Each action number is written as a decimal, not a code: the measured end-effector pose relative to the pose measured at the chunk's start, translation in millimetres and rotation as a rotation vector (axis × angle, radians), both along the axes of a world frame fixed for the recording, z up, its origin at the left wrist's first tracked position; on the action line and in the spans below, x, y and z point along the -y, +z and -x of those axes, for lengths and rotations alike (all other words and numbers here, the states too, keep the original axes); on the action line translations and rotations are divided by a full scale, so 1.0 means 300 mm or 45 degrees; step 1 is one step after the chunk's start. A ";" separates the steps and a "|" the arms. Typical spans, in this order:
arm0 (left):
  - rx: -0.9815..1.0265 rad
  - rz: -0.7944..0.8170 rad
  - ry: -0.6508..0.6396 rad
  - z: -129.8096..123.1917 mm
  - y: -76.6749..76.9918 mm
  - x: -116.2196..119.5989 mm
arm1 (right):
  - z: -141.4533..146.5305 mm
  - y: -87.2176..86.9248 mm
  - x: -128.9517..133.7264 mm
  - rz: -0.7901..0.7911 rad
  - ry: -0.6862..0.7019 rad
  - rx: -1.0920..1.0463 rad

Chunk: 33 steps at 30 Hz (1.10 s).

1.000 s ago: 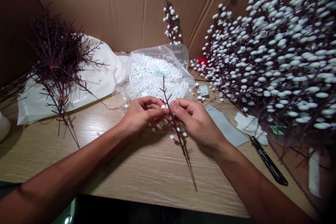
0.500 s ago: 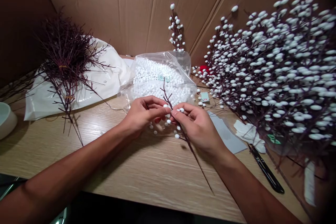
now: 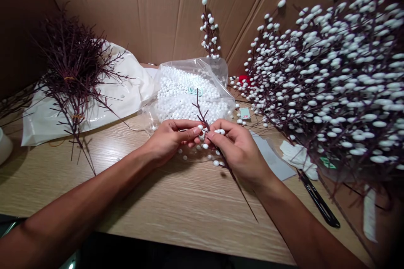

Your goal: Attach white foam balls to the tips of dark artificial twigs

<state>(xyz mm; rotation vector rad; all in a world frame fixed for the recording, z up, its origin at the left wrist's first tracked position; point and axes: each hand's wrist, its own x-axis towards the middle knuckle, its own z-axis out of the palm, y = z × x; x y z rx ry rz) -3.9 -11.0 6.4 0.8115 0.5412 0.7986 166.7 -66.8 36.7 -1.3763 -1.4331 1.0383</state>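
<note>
My right hand [image 3: 238,147] is closed around a dark brown artificial twig [image 3: 231,172], pinching it between thumb and fingers. The twig slants from its bare forked tip, pointing away from me, down to a thin stem end near the table's front. Several white berries sit on its lower side shoots. Thumb and forefinger of my left hand [image 3: 168,139] are pinched at a white foam berry [image 3: 200,127] right beside the twig. Whether that berry is on a shoot is hard to see. Behind both hands lies a clear plastic bag [image 3: 214,65] full of loose white berries.
Bare brown twigs [image 3: 72,59] lie bundled on a white plastic bag [image 3: 34,132] at left. A large mass of berried twigs [image 3: 328,71] fills the right side. Near it are a black-handled cutter [image 3: 320,201], crumpled tissue [image 3: 298,155] and grey paper [image 3: 273,159]. Cardboard [image 3: 158,8] walls the back.
My left fingertips have shifted slightly back from the right ones, with the white berry showing at them. The right hand still grips the twig. The whole view has moved a little.
</note>
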 end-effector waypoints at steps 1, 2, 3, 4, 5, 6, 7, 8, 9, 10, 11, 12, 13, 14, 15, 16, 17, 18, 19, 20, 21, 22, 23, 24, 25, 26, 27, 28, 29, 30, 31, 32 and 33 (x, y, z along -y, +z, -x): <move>-0.001 -0.015 -0.012 0.000 0.002 0.001 | 0.000 -0.002 0.001 0.004 0.007 -0.004; -0.001 -0.030 -0.026 0.001 0.005 0.001 | 0.001 -0.004 0.003 0.010 0.011 -0.009; -0.002 -0.042 -0.040 0.001 0.007 0.002 | 0.001 -0.005 0.004 0.013 0.011 -0.015; -0.003 -0.053 -0.051 0.001 0.009 0.003 | 0.001 -0.005 0.006 0.017 0.009 -0.024; -0.001 -0.060 -0.056 0.001 0.011 0.004 | 0.002 -0.006 0.007 0.024 0.008 -0.034; 0.001 -0.062 -0.057 0.000 0.013 0.004 | 0.002 -0.006 0.009 0.029 0.004 -0.044; 0.004 -0.058 -0.052 0.000 0.013 0.005 | 0.003 -0.006 0.010 0.030 0.002 -0.050; 0.009 -0.053 -0.042 0.000 0.013 0.005 | 0.003 -0.005 0.011 0.029 -0.001 -0.050; 0.013 -0.047 -0.034 0.000 0.012 0.005 | 0.004 -0.003 0.011 0.030 -0.003 -0.049; 0.015 -0.043 -0.029 0.000 0.010 0.004 | 0.004 -0.001 0.011 0.030 -0.007 -0.047; 0.016 -0.041 -0.027 0.000 0.009 0.004 | 0.005 0.001 0.011 0.031 -0.014 -0.044; 0.016 -0.041 -0.027 0.000 0.007 0.004 | 0.005 0.003 0.011 0.033 -0.017 -0.040; 0.015 -0.042 -0.028 0.001 0.006 0.004 | 0.006 0.004 0.010 0.031 -0.024 -0.031; 0.011 -0.044 -0.034 0.002 0.006 0.005 | 0.006 0.006 0.010 0.023 -0.031 -0.019; 0.004 -0.045 -0.039 0.002 0.006 0.005 | 0.006 0.006 0.010 0.010 -0.038 -0.004; -0.003 -0.046 -0.041 0.003 0.007 0.005 | 0.006 0.006 0.009 -0.004 -0.041 0.010; -0.010 -0.044 -0.041 0.004 0.008 0.006 | 0.005 0.005 0.009 -0.017 -0.039 0.022; -0.019 -0.042 -0.039 0.004 0.008 0.006 | 0.005 0.005 0.009 -0.027 -0.036 0.032; -0.029 -0.042 -0.036 0.005 0.009 0.006 | 0.005 0.004 0.009 -0.033 -0.032 0.037; -0.037 -0.043 -0.032 0.005 0.010 0.006 | 0.004 0.003 0.010 -0.034 -0.026 0.037; -0.043 -0.046 -0.030 0.006 0.010 0.005 | 0.004 0.003 0.010 -0.031 -0.021 0.033; -0.049 -0.055 -0.034 0.007 0.010 0.004 | 0.004 0.004 0.011 -0.024 -0.019 0.026; -0.052 -0.067 -0.041 0.008 0.009 0.004 | 0.004 0.004 0.011 -0.015 -0.019 0.016; -0.052 -0.079 -0.049 0.009 0.009 0.003 | 0.004 0.005 0.011 -0.005 -0.017 0.006; -0.049 -0.089 -0.055 0.009 0.008 0.002 | 0.004 0.006 0.011 0.003 -0.013 -0.005; -0.045 -0.098 -0.060 0.010 0.008 0.002 | 0.004 0.008 0.011 0.011 -0.006 -0.015; -0.042 -0.105 -0.063 0.011 0.008 0.002 | 0.004 0.009 0.011 0.020 0.000 -0.026; -0.043 -0.108 -0.062 0.012 0.008 0.001 | 0.004 0.011 0.011 0.027 0.006 -0.038; -0.046 -0.107 -0.058 0.012 0.009 0.001 | 0.005 0.012 0.011 0.034 0.012 -0.048; -0.052 -0.106 -0.054 0.013 0.010 0.002 | 0.005 0.013 0.011 0.039 0.016 -0.056; -0.059 -0.104 -0.051 0.014 0.012 0.002 | 0.005 0.014 0.011 0.040 0.022 -0.063; -0.066 -0.102 -0.051 0.015 0.013 0.002 | 0.006 0.014 0.011 0.038 0.029 -0.071; -0.073 -0.103 -0.053 0.017 0.015 0.002 | 0.006 0.014 0.011 0.032 0.037 -0.078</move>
